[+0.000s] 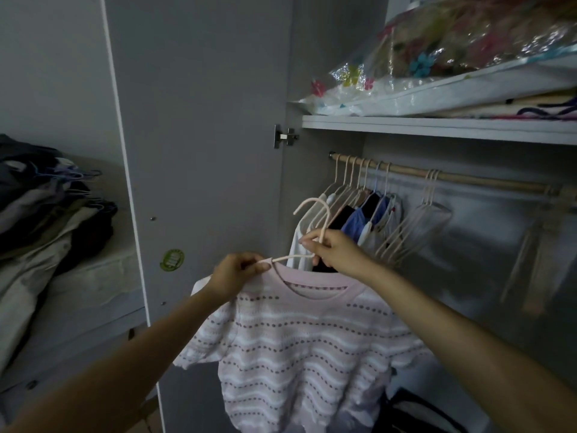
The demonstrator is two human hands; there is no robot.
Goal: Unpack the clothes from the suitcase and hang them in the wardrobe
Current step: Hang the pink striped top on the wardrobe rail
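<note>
Open grey wardrobe (203, 120), dim light; right hand (335, 253) pinches hanger (315, 214) stem below hook, left hand (234, 275) pinches hanger arm at pink knit top (296, 345) shoulder; top hangs before wooden rail (468, 179), beside hung clothes (359, 217); shelf (437, 128) above

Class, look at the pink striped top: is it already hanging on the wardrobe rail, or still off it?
Off. The pink top hangs on a hanger held by both hands below the rail.

Knit cloth sweater (299, 348); wooden rail (468, 179); glossy plastic bag (468, 35); metal hinge (284, 136).
</note>
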